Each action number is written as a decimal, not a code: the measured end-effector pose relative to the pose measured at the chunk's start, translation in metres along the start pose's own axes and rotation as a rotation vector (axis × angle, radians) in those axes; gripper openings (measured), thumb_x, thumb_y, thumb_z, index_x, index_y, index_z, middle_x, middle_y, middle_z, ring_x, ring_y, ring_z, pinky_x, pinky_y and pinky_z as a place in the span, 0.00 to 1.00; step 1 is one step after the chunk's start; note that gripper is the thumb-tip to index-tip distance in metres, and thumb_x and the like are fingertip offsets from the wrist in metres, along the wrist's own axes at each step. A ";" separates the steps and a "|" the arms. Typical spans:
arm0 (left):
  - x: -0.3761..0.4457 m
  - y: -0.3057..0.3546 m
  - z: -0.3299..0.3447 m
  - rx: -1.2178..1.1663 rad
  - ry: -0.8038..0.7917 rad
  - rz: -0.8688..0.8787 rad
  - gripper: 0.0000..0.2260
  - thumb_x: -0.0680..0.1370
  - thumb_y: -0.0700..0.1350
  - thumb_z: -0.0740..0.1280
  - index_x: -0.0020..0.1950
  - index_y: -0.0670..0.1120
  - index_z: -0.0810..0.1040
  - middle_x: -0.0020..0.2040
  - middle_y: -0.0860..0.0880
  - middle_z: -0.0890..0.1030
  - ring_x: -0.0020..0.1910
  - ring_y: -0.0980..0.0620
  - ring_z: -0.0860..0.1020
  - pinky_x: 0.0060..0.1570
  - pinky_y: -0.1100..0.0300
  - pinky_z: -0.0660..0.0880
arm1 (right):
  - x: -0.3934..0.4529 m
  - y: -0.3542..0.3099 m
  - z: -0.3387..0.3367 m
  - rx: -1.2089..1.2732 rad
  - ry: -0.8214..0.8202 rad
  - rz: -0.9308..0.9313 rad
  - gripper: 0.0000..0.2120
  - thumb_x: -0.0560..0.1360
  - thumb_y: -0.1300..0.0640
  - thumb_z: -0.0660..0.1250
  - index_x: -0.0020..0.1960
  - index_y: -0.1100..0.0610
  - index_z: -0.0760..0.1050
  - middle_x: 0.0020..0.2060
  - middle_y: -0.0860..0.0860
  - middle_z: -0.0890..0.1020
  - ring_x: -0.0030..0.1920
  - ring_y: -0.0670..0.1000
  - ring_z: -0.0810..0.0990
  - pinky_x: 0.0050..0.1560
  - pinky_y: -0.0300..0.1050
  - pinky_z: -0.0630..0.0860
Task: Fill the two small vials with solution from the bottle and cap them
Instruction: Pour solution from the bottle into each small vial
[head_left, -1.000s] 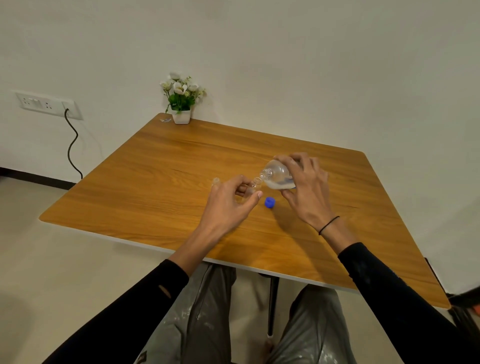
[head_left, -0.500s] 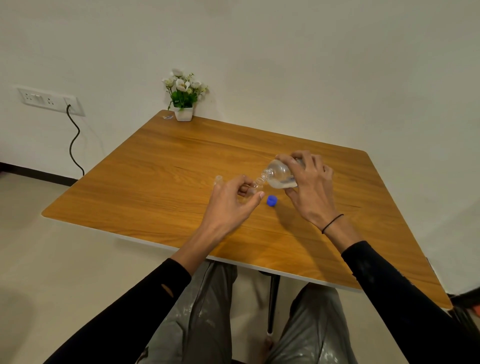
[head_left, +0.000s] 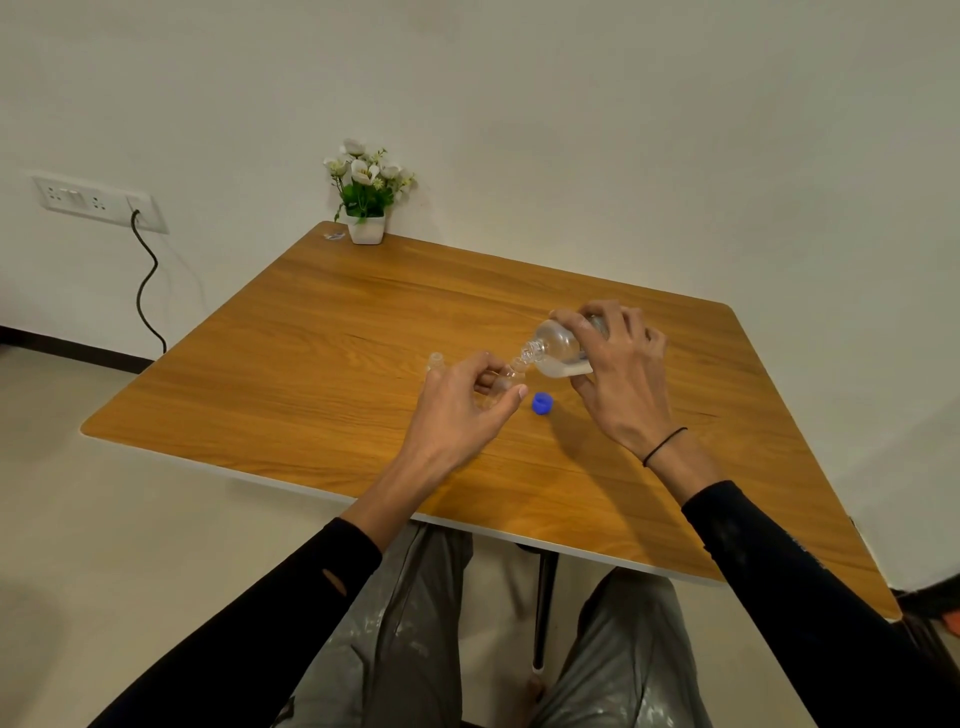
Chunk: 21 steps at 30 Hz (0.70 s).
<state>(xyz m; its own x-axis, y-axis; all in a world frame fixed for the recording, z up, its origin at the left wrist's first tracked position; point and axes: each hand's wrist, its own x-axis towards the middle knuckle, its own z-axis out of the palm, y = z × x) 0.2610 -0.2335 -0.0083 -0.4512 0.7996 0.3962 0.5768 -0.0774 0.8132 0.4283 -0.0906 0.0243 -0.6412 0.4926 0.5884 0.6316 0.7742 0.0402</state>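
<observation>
My right hand (head_left: 618, 379) grips a clear plastic bottle (head_left: 558, 345) tipped on its side, neck pointing left and down, with clear liquid pooled low in it. My left hand (head_left: 457, 410) pinches a small clear vial (head_left: 501, 383), tilted, its mouth right at the bottle's mouth. A second small vial (head_left: 435, 360) stands upright and uncapped on the table just left of my left hand. The bottle's blue cap (head_left: 542, 404) lies on the wood between my hands. Whether liquid is flowing is too small to tell.
The wooden table (head_left: 322, 364) has rounded corners. A white pot of flowers (head_left: 366, 200) and a small shiny scrap (head_left: 334, 236) sit at its far corner. A wall socket with a black cable (head_left: 148, 280) is at the left.
Both hands hold the same pose with bottle and vial mouth to mouth. The head camera has shifted slightly, so the whole scene sits a little lower and to the right.
</observation>
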 end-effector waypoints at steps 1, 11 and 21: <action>0.000 0.000 0.000 -0.005 -0.001 -0.004 0.11 0.78 0.53 0.76 0.56 0.50 0.83 0.43 0.58 0.85 0.47 0.63 0.84 0.51 0.58 0.83 | 0.000 0.000 0.000 0.001 0.002 -0.002 0.30 0.74 0.56 0.76 0.72 0.43 0.70 0.67 0.53 0.74 0.65 0.59 0.73 0.58 0.62 0.72; 0.000 0.003 0.000 0.007 -0.004 -0.016 0.11 0.78 0.53 0.76 0.57 0.50 0.83 0.44 0.60 0.84 0.48 0.63 0.83 0.52 0.56 0.83 | 0.002 0.000 -0.003 0.001 0.010 -0.015 0.30 0.74 0.57 0.75 0.72 0.43 0.70 0.66 0.54 0.75 0.64 0.61 0.74 0.57 0.64 0.72; 0.002 0.003 -0.001 0.014 0.003 -0.008 0.13 0.78 0.54 0.76 0.58 0.49 0.83 0.44 0.59 0.84 0.48 0.63 0.83 0.52 0.58 0.83 | 0.004 -0.001 -0.005 -0.001 0.011 -0.016 0.30 0.73 0.56 0.76 0.72 0.44 0.71 0.66 0.55 0.75 0.65 0.60 0.74 0.58 0.63 0.72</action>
<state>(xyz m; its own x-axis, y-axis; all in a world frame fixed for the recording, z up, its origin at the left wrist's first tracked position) 0.2614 -0.2329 -0.0051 -0.4579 0.7983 0.3913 0.5824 -0.0632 0.8104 0.4275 -0.0910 0.0306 -0.6460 0.4758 0.5969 0.6221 0.7813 0.0506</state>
